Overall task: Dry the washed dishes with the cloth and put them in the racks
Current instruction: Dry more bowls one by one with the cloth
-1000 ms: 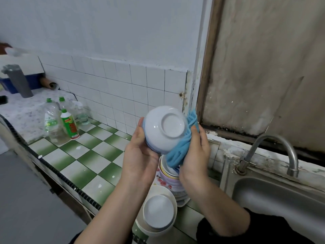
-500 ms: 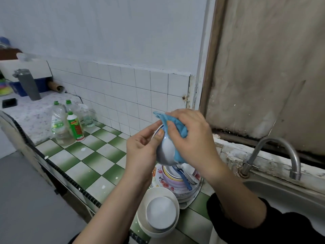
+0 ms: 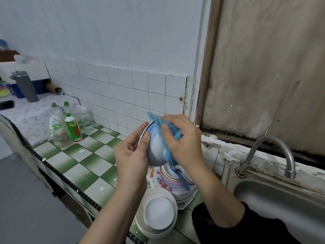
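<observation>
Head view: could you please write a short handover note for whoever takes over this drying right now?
Left hand holds the bowl by its rim, above the counter.
Right hand grips the blue cloth, pressing it against the bowl.
Stack of plates sits below them beside the sink; upturned white bowls lie nearer the front edge.
Done: wiping is under way; nothing visibly racked.
Left: finish this bowl, dry the others, rack everything; no rack is in view.
</observation>
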Demonstrator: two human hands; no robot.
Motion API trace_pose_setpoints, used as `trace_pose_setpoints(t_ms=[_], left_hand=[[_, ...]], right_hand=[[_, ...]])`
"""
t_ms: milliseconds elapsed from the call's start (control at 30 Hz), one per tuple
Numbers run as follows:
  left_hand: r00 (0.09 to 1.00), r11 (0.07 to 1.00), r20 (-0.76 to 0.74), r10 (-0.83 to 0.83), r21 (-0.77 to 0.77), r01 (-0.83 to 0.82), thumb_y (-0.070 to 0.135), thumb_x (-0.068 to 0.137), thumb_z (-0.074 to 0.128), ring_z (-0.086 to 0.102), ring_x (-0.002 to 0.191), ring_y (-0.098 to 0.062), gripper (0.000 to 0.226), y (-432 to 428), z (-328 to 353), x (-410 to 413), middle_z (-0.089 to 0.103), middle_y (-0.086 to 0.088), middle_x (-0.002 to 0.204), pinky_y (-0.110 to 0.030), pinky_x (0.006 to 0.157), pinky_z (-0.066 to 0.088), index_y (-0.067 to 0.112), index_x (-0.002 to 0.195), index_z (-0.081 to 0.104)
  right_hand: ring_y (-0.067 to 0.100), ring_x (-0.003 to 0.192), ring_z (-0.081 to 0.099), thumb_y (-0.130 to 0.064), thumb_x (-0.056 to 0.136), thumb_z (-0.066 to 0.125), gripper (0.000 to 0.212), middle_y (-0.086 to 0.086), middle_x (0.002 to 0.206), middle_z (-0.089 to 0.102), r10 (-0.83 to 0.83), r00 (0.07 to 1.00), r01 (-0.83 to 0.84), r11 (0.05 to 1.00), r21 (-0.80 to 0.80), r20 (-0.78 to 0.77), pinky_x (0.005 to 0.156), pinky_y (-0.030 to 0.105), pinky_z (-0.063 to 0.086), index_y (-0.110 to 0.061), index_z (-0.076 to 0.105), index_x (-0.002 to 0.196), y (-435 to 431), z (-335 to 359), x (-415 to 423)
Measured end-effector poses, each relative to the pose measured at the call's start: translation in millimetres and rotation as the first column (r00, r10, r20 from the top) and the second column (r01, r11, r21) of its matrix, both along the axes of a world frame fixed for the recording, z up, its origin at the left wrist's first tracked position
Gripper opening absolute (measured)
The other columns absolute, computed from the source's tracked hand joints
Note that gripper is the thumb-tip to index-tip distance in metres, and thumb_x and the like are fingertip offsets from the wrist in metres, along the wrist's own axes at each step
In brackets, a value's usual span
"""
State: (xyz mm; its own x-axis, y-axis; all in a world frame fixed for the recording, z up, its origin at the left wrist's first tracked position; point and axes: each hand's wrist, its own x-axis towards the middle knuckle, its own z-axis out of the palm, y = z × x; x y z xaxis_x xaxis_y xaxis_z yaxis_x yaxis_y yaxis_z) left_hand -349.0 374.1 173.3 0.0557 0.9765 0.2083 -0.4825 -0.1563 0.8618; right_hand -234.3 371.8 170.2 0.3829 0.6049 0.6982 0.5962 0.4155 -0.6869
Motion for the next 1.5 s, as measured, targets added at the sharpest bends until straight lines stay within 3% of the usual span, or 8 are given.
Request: trace_pose_setpoints(t_ms=[100, 267, 400, 567, 800, 1000, 1267, 1500], left_hand=[[1.000, 1.000, 0.000, 0.019, 0.019, -0.019, 0.000, 0.093, 0.056, 0.069, 0.078, -0.001, 0.024, -7.4, -1.5, 5.3, 0.075, 0.013, 0.087, -0.015, 0.068, 0.053, 0.018, 0.104, 0.068], [1.000, 1.000, 0.008, 0.006, -0.011, -0.006, -0.001, 0.093, 0.055, 0.069, 0.074, -0.004, 0.025, -6.3, 5.7, 8.7, 0.076, 0.008, 0.084, -0.016, 0.067, 0.055, 0.018, 0.100, 0.069], [0.999, 0.996, 0.033, 0.003, -0.093, 0.000, -0.004, 0.093, 0.053, 0.070, 0.072, -0.010, 0.028, -3.8, 5.1, 5.5, 0.076, 0.001, 0.085, -0.023, 0.068, 0.059, 0.015, 0.104, 0.069], [0.996, 0.995, 0.089, 0.001, -0.095, 0.008, 0.002, 0.094, 0.056, 0.068, 0.072, -0.012, 0.025, -5.3, 8.2, 4.7, 0.075, -0.006, 0.094, -0.021, 0.061, 0.056, 0.017, 0.107, 0.070], [0.999, 0.998, 0.046, -0.001, -0.055, 0.003, 0.005, 0.092, 0.057, 0.068, 0.086, -0.014, 0.024, -12.7, 3.5, 9.6, 0.076, -0.001, 0.097, -0.030, 0.082, 0.058, 0.020, 0.105, 0.070], [0.970, 0.952, 0.232, -0.066, -0.276, 0.131, 0.009, 0.096, 0.054, 0.069, 0.075, -0.017, 0.024, 1.0, 13.4, 8.3, 0.074, -0.003, 0.090, -0.028, 0.064, 0.058, 0.010, 0.117, 0.065], [0.877, 0.854, 0.407, -0.257, -0.329, 0.403, 0.012, 0.097, 0.047, 0.070, 0.073, -0.019, 0.021, 3.6, 15.3, -1.3, 0.073, 0.000, 0.082, -0.044, 0.083, 0.050, 0.017, 0.090, 0.065], [0.978, 0.975, 0.196, -0.072, -0.192, 0.110, 0.011, 0.097, 0.051, 0.068, 0.072, -0.006, 0.022, 1.0, 9.0, -2.3, 0.074, 0.010, 0.083, -0.036, 0.080, 0.055, 0.012, 0.114, 0.064]], right_hand=[[0.009, 0.070, 0.055, -0.029, 0.082, 0.058, 0.016, 0.006, 0.075, 0.066, 0.101, 0.936, -0.167, 0.971, -0.173, -0.338, 0.068, 0.028, 0.044, -0.024, 0.073, 0.075, 3.5, 8.8, 19.6], [0.010, 0.093, 0.059, -0.026, 0.086, 0.057, 0.022, -0.007, 0.095, 0.064, -0.065, 0.996, 0.063, 0.997, 0.034, 0.059, 0.084, 0.012, 0.044, -0.019, 0.075, 0.097, -7.7, 0.5, 0.5], [0.022, 0.105, 0.057, -0.023, 0.090, 0.055, 0.029, 0.010, 0.117, 0.064, -0.174, 0.936, 0.103, 0.966, 0.235, 0.306, 0.099, 0.017, 0.039, -0.010, 0.074, 0.108, -6.2, -18.8, -8.3], [0.038, 0.116, 0.054, -0.021, 0.096, 0.051, 0.027, 0.020, 0.127, 0.057, -0.276, 0.911, 0.103, 0.872, 0.479, 0.306, 0.104, 0.042, 0.041, -0.010, 0.066, 0.116, -2.2, -54.9, -10.4], [0.025, 0.116, 0.056, -0.019, 0.092, 0.051, 0.029, 0.012, 0.123, 0.058, -0.137, 0.991, 0.126, 0.923, 0.365, 0.004, 0.102, 0.029, 0.042, -0.009, 0.068, 0.114, -7.7, -34.5, -6.8], [0.036, 0.118, 0.051, -0.022, 0.097, 0.046, 0.028, 0.019, 0.128, 0.054, -0.326, 0.886, 0.110, 0.838, 0.534, 0.329, 0.107, 0.043, 0.039, -0.009, 0.063, 0.115, 1.0, -54.7, -6.0], [0.019, 0.119, 0.052, -0.017, 0.098, 0.043, 0.028, 0.026, 0.121, 0.052, -0.114, 0.972, 0.193, 0.888, 0.418, -0.205, 0.103, 0.023, 0.040, -0.005, 0.061, 0.116, -4.9, -48.1, -9.4], [0.020, 0.116, 0.053, -0.010, 0.093, 0.045, 0.030, 0.022, 0.122, 0.052, -0.150, 0.988, 0.157, 0.930, 0.333, -0.045, 0.102, 0.021, 0.041, -0.003, 0.066, 0.114, -15.8, -38.3, -7.6]])
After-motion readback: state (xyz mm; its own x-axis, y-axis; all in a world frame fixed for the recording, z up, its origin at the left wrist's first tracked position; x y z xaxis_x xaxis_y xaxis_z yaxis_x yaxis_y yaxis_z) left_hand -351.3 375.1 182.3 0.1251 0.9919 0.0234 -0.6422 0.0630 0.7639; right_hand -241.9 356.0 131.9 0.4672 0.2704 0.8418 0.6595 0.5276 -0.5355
